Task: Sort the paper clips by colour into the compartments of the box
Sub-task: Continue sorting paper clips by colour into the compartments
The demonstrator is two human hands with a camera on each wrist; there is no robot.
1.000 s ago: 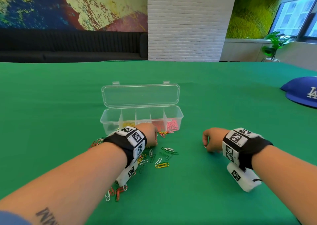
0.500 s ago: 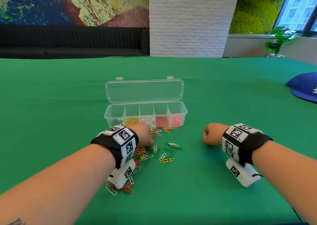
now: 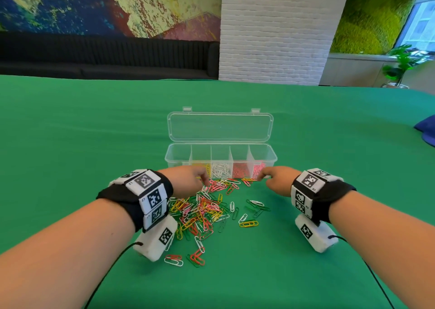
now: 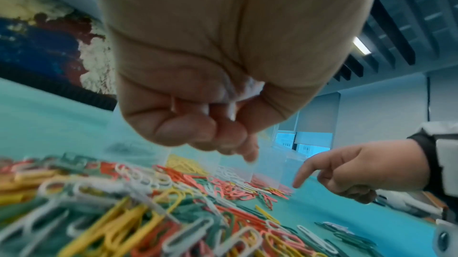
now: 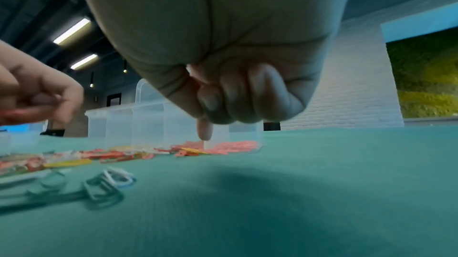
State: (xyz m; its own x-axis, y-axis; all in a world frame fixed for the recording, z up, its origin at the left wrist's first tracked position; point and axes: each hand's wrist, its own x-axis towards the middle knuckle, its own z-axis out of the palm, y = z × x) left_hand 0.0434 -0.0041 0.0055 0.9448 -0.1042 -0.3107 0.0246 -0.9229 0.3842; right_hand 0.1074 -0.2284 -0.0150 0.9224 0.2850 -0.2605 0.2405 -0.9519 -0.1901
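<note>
The clear box (image 3: 221,165) stands open with its lid (image 3: 220,127) laid back. Its compartments hold yellow, white, red and pink clips; the leftmost looks bare. A mixed pile of paper clips (image 3: 202,209) lies in front of it. My left hand (image 3: 190,181) hovers over the pile's far edge. Its fingers (image 4: 188,130) are curled round something white, seemingly white clips (image 4: 247,89). My right hand (image 3: 275,179) is by the pink compartment. Its index finger (image 5: 204,130) points down at the clips there, and its other fingers are curled with nothing seen in them.
A few green and white clips (image 3: 256,206) lie apart to the right of the pile, and a yellow one (image 3: 248,224) nearer me. A blue cap (image 3: 427,129) sits at the table's right edge. Thin black cables trail from both wrists over the green cloth (image 3: 306,273).
Both hands have moved forward to the front of the box. The right hand has come in from the right, and its index finger has stretched out of the fist.
</note>
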